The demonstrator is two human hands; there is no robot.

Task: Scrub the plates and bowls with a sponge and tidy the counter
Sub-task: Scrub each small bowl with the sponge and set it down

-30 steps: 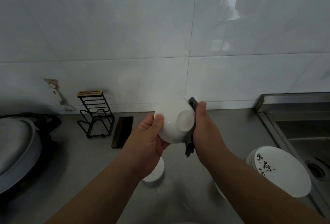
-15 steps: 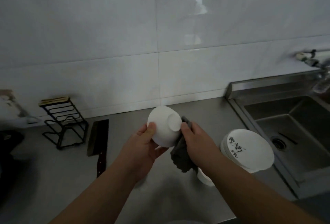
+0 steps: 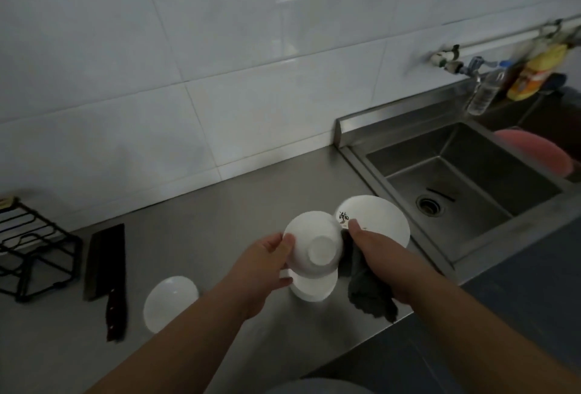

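Head view (only view).

**Obs.**
- L hand [image 3: 264,265] holds the held bowl [image 3: 314,244], white, tipped so the foot ring faces the cam. It sits in the air directly over the lower bowl [image 3: 311,288], which stands on the counter [image 3: 220,205].
- L fingers: thumb pressed on the outer wall near the rim. The rest go under the rim and are mostly hidden. Reads as a thumb-vs-fingers pinch.
- R hand [image 3: 383,255] grips the scrub cloth [image 3: 367,290], dark grey. Its fingers are curled round it, tips not visible. Thumb is straight, tip at the bowl's right edge. The cloth lies against the bowl's side and its tail hangs down to near the counter's front edge.
- Plate stack [image 3: 380,217], black characters on top, is just behind R hand and close to the sink [image 3: 490,161] rim.
- Third bowl [image 3: 171,302] is on the counter to the left, near the cleaver [image 3: 108,271]. Wire rack [image 3: 31,249] is further left.

**Risks (judgement).**
1. One-hand rim pinch on glazed ware: if it is wet or soapy, scrub pressure from R could twist the bowl out. It would drop onto the lower bowl, so prob. both chip.
2. R wrist works right beside the plate stack. A wide stroke could shove the plates toward the sink edge.
3. Reaching for the third bowl w/o looking puts fingers near the cleaver blade.
4. The hanging cloth tail could snag the lower bowl's rim and drag it.
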